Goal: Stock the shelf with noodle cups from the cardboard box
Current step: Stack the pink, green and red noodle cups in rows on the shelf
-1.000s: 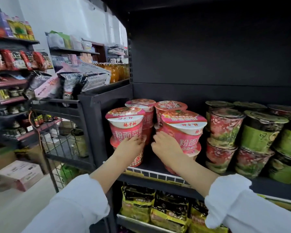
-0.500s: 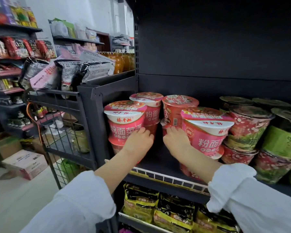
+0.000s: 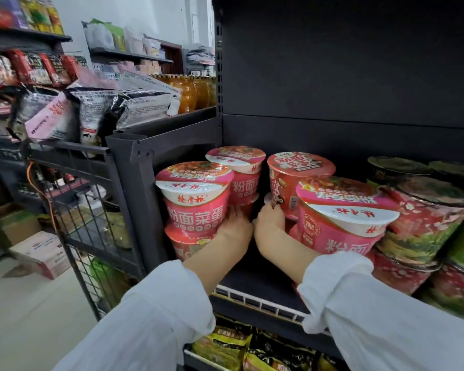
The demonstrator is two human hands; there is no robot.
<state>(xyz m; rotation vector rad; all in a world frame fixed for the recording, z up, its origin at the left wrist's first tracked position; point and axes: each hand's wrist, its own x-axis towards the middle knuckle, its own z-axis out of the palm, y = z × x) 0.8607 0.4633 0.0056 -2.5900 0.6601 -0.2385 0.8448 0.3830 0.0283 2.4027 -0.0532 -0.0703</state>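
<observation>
Deep on the dark shelf [image 3: 263, 287], the left hand [image 3: 235, 226] cupped the rear-left stack of pink noodle cups [image 3: 239, 180] while the right hand [image 3: 269, 223] curled its fingers around the rear-right stack [image 3: 292, 180] beside it.

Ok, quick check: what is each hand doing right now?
Left hand: reaching between the pink noodle cups, fingers hidden, grip cannot be told.
Right hand: fingers curled on the rear red cup, holding it.
</observation>
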